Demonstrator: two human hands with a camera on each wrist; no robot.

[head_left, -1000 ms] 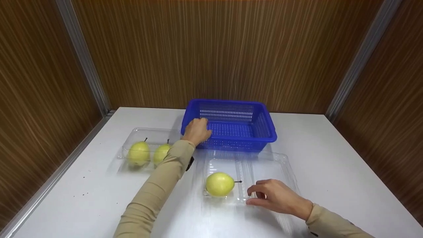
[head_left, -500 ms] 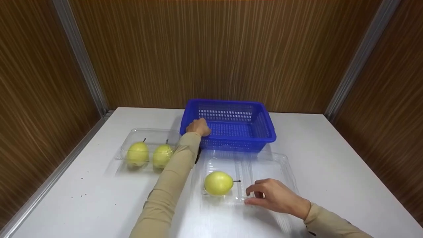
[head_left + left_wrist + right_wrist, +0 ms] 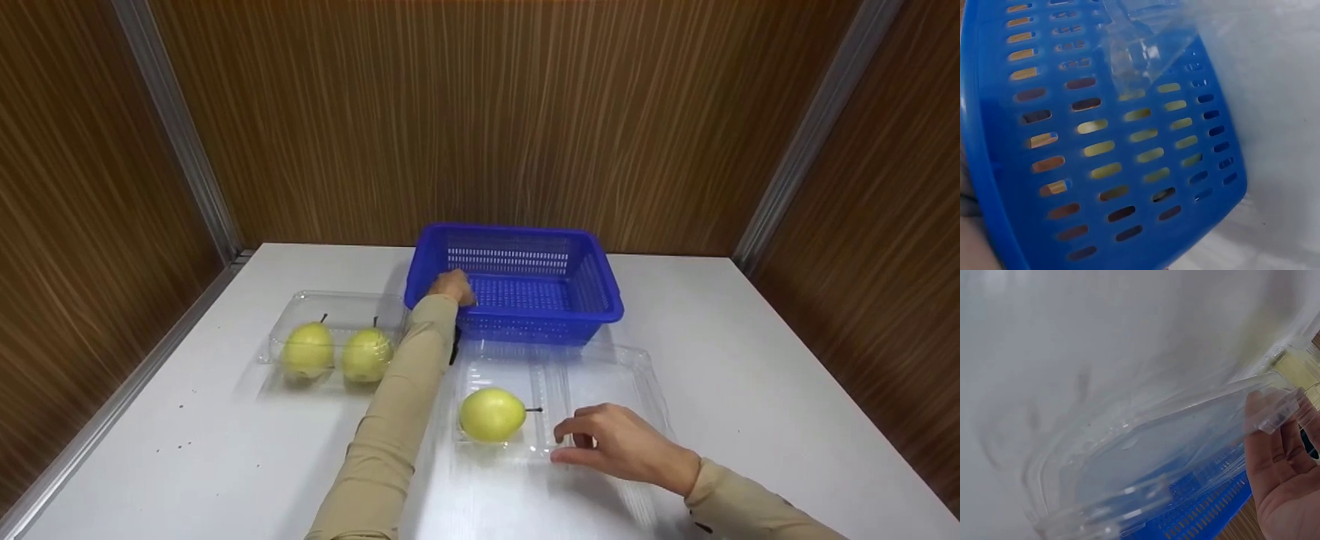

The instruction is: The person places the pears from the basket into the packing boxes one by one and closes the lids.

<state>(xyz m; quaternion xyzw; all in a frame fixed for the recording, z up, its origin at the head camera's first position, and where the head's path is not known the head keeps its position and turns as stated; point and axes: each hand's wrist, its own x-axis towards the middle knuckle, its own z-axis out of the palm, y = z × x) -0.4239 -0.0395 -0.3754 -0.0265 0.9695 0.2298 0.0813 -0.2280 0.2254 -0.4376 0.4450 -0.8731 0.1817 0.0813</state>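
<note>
My left hand point(image 3: 454, 287) reaches down over the near-left rim of a blue plastic basket point(image 3: 525, 315). In the left wrist view, the slotted wall shows a yellow-green pear point(image 3: 1099, 148) inside, with skin-coloured patches of fingers on either side of it; the grip itself is mostly hidden. My right hand point(image 3: 634, 450) holds the near edge of an open clear plastic clamshell box point(image 3: 611, 375), thumb below and curled fingers above. One pear point(image 3: 491, 415) lies on its side in the left part of that box, its stem toward the right hand.
At the left stands another clear clamshell box point(image 3: 345, 306) with two upright pears point(image 3: 307, 350) in it. My left sleeve point(image 3: 397, 420) passes close to its right side. A white table point(image 3: 180, 480) lies beneath everything, with wood-grain panels point(image 3: 480, 112) around it.
My left hand has sunk lower into the basket and its forearm has swung right, uncovering more of the second pear at left. My right hand keeps its place on the box.
</note>
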